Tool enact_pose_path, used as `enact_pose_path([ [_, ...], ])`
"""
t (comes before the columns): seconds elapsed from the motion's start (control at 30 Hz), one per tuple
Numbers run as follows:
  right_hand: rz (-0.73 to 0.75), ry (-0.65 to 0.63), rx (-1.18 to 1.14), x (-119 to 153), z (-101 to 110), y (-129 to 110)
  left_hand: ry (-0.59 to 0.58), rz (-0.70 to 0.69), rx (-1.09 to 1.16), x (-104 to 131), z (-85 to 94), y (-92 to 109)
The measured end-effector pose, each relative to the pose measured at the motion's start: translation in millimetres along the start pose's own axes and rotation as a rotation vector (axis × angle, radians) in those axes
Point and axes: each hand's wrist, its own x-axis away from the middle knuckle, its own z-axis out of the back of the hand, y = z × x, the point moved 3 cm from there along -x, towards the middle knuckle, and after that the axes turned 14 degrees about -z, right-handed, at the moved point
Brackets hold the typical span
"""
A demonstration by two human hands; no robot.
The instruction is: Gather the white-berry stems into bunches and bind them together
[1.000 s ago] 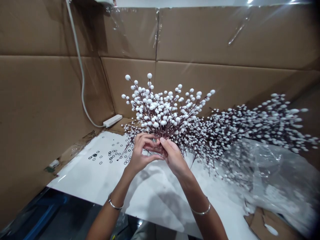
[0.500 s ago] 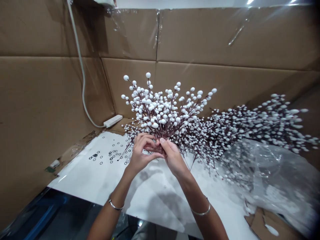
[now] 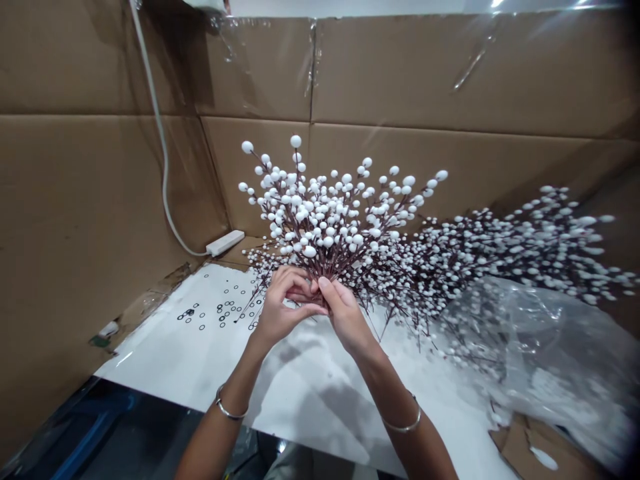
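Observation:
A bunch of artificial white-berry stems (image 3: 330,220) fans out upward above my hands, its dark reddish-brown stalks gathered at the bottom. My left hand (image 3: 290,300) curls round the left side of the gathered stalks, with thumb and fingers closed on them. From the right, my right hand (image 3: 343,307) pinches the same stalks, its thumb lying across the front. The fingertips of both hands meet at the base of the bunch. The lower stalk ends are mostly hidden behind my fingers.
Many more white-berry stems (image 3: 460,260) lie heaped along the right back, partly under a clear plastic bag (image 3: 565,353). Small black rings (image 3: 227,308) are scattered on the white table surface (image 3: 165,363). Cardboard walls (image 3: 400,80) enclose the back and left; a white power strip (image 3: 225,243) sits in the corner.
The top of the bunch has spread slightly wider and risen a little, tilting toward me. Both hands keep their hold in nearly the same place.

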Motion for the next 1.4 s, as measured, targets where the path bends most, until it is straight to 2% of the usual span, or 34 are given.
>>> enact_pose_path([
  [0.37,-0.009,-0.018,-0.013,-0.7,0.7,-0.5,0.008,0.066,0.039,-0.2,0.3,1.2],
  [0.53,0.023,0.036,0.046,-0.5,3.8,0.4,0.009,0.082,0.044,0.7,-0.4,-0.8],
  [0.67,0.015,0.030,-0.017,-4.4,4.7,0.8,-0.007,0.078,0.026,1.7,-0.3,3.2],
  [0.83,-0.003,0.084,-0.130,-8.6,4.6,-0.9,-0.033,0.039,-0.002,2.9,-2.1,10.7],
  [1.03,-0.036,0.082,-0.212,-6.8,0.1,0.0,-0.031,-0.009,-0.075,-0.9,-4.6,11.1],
  [1.2,-0.033,0.110,-0.251,-5.7,0.8,-0.4,-0.093,-0.080,-0.165,-4.1,-4.6,15.6],
  [1.4,-0.037,0.093,-0.251,-5.1,0.8,-1.1,-0.070,-0.139,-0.228,-5.5,-3.1,17.6],
])
